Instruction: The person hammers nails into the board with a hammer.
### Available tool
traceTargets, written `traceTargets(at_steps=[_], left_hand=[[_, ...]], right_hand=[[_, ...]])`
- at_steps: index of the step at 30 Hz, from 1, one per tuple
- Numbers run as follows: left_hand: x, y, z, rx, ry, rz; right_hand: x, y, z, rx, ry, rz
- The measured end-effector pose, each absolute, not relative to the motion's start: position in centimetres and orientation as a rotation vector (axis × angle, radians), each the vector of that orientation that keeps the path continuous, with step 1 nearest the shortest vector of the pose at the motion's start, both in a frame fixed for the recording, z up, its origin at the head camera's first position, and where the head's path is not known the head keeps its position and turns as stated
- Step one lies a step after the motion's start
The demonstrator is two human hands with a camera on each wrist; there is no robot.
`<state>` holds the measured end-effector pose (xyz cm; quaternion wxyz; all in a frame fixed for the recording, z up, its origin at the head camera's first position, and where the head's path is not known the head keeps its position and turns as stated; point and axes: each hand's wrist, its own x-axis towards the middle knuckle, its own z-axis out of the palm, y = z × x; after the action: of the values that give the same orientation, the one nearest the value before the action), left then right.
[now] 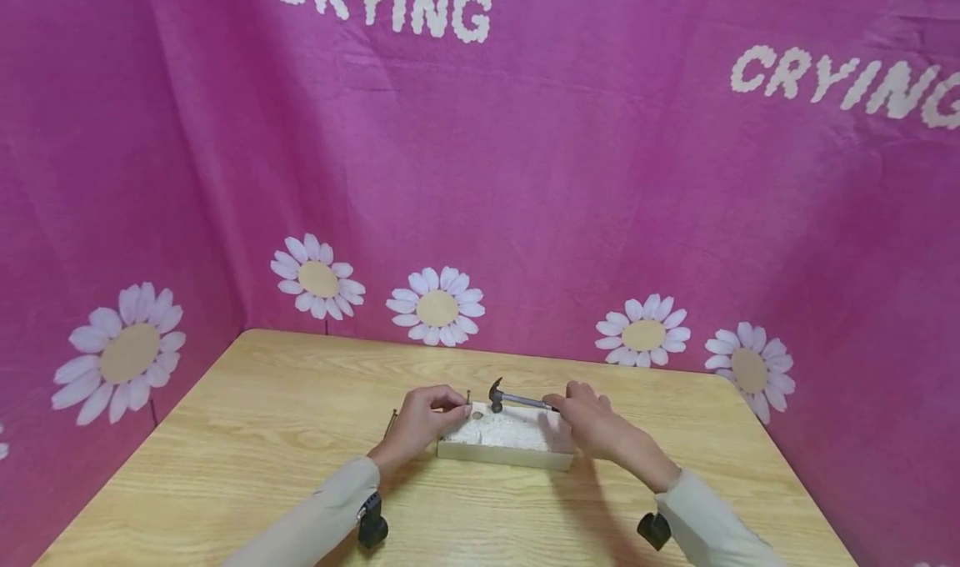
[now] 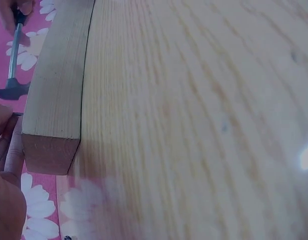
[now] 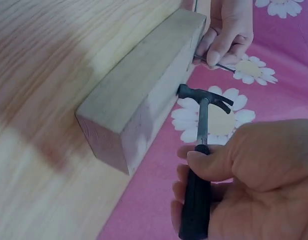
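Note:
A pale wooden block [image 1: 504, 454] lies on the table, long side facing me. At its left end my left hand [image 1: 422, 421] pinches a nail [image 3: 224, 67] between thumb and fingertips, the shank standing up from the block's top. My right hand [image 1: 596, 421] grips a small claw hammer [image 3: 202, 122] by its black handle, fingers wrapped around it. The hammer's dark head is over the block's top, a little right of the nail; whether its face touches the wood I cannot tell. In the left wrist view, the left hand [image 2: 6, 195] shows only partly.
Another thin nail-like piece [image 1: 391, 422] shows just left of my left hand, partly hidden by it. The light wood-grain table [image 1: 300, 383] ends at a pink cloth [image 1: 525, 175] with daisies and white lettering, hanging behind and at both sides.

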<state>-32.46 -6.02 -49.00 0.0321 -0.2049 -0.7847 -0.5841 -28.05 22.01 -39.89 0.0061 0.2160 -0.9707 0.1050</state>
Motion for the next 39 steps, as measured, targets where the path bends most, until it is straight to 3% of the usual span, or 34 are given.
traceTargets(at_steps=[7, 12, 31, 39], left_hand=[[-32.7, -6.1, -49.0, -0.630, -2.425, -1.787], [-32.7, -6.0, -49.1, -0.635, -2.424, -1.775], [-32.6, -6.2, -49.2, -0.622, -2.444, -1.797], [-32.7, -6.2, -49.4, -0.640, -2.422, -1.799]], right_hand=[[-29.3, 23.3, -40.9, 0.749, -2.642, 0.252], [-29.9, 24.5, -41.7, 0.827, -2.465, 0.436], [-29.6, 24.3, -40.7, 0.825, -2.529, 1.000], [-29.8, 22.7, -42.0, 0.921, -2.303, 0.640]])
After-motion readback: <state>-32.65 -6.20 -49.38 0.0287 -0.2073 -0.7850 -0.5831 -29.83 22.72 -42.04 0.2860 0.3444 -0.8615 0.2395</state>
